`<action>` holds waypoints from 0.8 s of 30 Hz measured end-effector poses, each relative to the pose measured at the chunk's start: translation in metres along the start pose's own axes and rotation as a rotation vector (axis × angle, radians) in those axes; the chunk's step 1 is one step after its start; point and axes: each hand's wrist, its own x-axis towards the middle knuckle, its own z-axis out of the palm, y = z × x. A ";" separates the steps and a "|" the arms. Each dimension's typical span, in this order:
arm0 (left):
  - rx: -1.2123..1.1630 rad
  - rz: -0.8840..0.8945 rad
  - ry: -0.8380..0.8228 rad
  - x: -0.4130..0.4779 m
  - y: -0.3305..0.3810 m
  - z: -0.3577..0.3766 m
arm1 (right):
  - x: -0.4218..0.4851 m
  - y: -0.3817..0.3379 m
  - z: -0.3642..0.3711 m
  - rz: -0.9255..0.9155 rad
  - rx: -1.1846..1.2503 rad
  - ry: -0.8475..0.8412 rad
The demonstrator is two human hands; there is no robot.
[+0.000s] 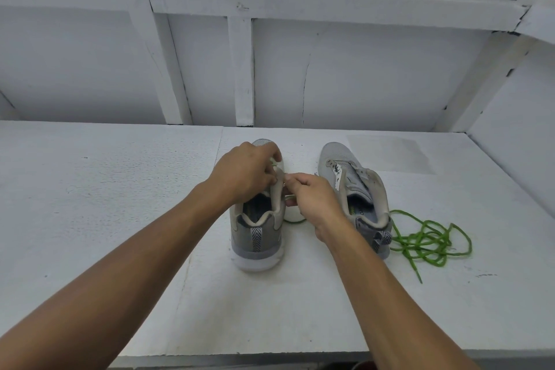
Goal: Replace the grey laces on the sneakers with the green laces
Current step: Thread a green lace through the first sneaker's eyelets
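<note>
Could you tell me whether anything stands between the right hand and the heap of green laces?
Yes. The untouched sneaker stands between the right hand and the green laces, which lie heaped on the table at its far side.

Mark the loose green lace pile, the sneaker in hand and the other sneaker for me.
green lace pile (420, 242), head view, middle of the tangle.
sneaker in hand (256, 237), head view, heel tab.
other sneaker (335, 155), head view, toe mesh.
</note>
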 end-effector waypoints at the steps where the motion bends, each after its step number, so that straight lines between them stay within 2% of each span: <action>1: 0.000 0.002 0.010 -0.001 -0.002 0.001 | -0.001 -0.002 -0.003 -0.002 -0.013 -0.011; 6: 0.017 0.032 0.160 -0.009 -0.010 0.010 | 0.004 -0.001 0.001 -0.078 -0.139 0.051; 8: 0.025 -0.009 0.244 -0.019 -0.014 0.011 | 0.006 0.003 0.003 -0.080 -0.219 0.074; 10: -0.083 -0.135 0.337 -0.035 -0.021 0.012 | 0.006 0.002 0.003 -0.102 -0.280 0.116; 14: -0.559 -0.486 0.420 -0.067 -0.028 0.030 | 0.009 -0.014 -0.011 -0.157 -0.260 0.190; 16: -0.638 -0.557 0.447 -0.074 -0.029 0.041 | 0.015 -0.035 -0.026 -0.191 -0.025 0.277; 17: -0.645 -0.571 0.470 -0.075 -0.028 0.044 | 0.019 -0.050 -0.037 -0.180 0.219 0.323; 19: -0.655 -0.594 0.514 -0.075 -0.027 0.047 | 0.022 -0.080 -0.067 -0.157 0.857 0.322; 20: -0.670 -0.609 0.517 -0.075 -0.026 0.048 | 0.020 -0.092 -0.081 -0.181 1.054 0.324; 21: -0.686 -0.621 0.505 -0.075 -0.026 0.048 | 0.018 -0.099 -0.090 -0.226 1.077 0.351; 22: -0.704 -0.621 0.488 -0.076 -0.025 0.049 | 0.016 -0.103 -0.094 -0.301 0.949 0.403; 24: -0.722 -0.584 0.467 -0.077 -0.025 0.051 | 0.011 -0.095 -0.082 -0.485 0.395 0.466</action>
